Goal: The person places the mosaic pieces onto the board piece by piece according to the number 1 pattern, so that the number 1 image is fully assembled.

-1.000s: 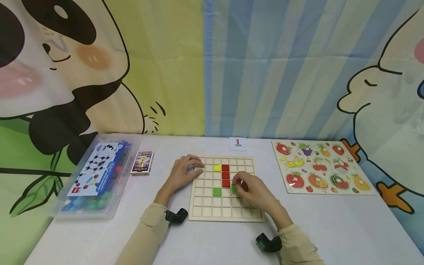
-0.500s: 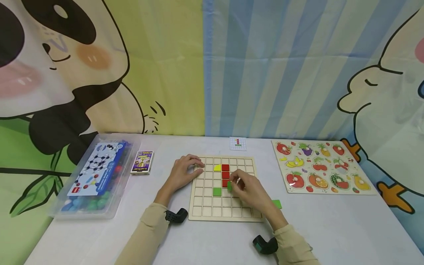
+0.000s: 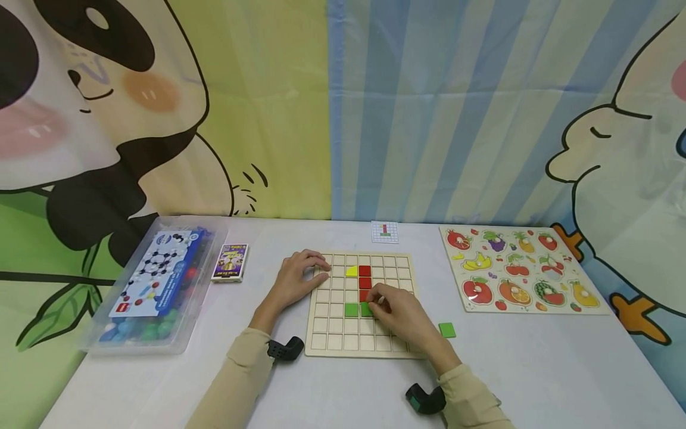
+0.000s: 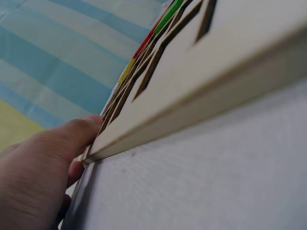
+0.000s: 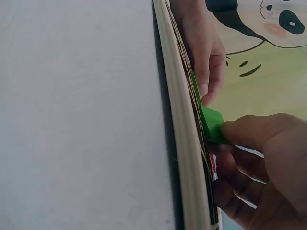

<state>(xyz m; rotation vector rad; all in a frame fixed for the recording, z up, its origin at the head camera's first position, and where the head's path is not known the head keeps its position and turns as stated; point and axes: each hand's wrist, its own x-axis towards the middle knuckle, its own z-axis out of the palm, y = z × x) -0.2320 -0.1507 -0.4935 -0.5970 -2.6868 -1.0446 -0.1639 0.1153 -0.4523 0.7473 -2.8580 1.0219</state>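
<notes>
The wooden grid board [image 3: 334, 342] lies flat on the table in the head view. My left hand [image 3: 296, 277] holds its left edge; in the left wrist view the thumb [image 4: 79, 132] lies on top of the rim, with fingers lower at the side. My right hand [image 3: 399, 310] pinches a green square tile [image 5: 211, 124] between thumb and fingertips, tilted over a cell below the red tiles [image 3: 364, 282]. Left of it another green tile [image 3: 351, 310] sits in the grid. A yellow tile [image 3: 351, 271] lies beside the top red one.
A loose green tile [image 3: 447, 330] lies right of the board. Behind stands a small pattern card [image 3: 384, 233] on the tabletop. A fruit puzzle board [image 3: 522, 271] is at right; a clear plastic box [image 3: 182, 330] and a small card box [image 3: 230, 263] are at left.
My right hand has moved left and slightly down with its green tile, from right of the red column to below it. The loose green tile has come into full view. The left hand stays put.
</notes>
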